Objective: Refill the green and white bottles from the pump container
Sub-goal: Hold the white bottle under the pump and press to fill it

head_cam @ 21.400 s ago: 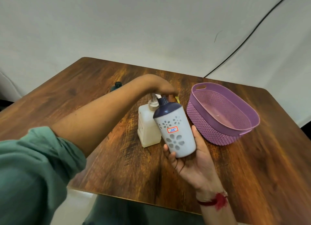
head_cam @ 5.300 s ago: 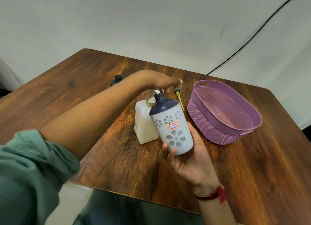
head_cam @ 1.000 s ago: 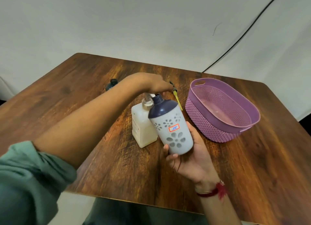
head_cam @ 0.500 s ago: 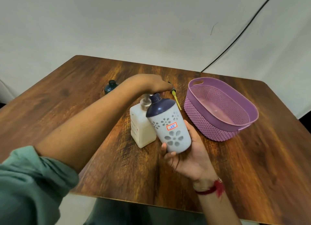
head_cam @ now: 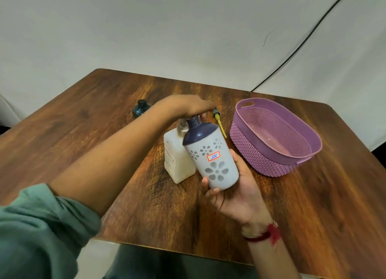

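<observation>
Right hand (head_cam: 236, 195) wraps tilted white bottle (head_cam: 213, 161); neck just under left hand (head_cam: 188, 107), covering pump container (head_cam: 175, 161) head; left finger curl indiscernible.

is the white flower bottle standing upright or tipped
Tipped: the right hand holds the white bottle with its dark neck leaning toward the pump container under the left hand.

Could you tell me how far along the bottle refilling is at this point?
Done: the white bottle has its neck open, and a yellow-tubed pump lies on the table. In hand: the right hand holds the white bottle tilted against the pump container while the left hand presses its head. Left: the green bottle stands apart at the far left; its fill level cannot be seen.
</observation>
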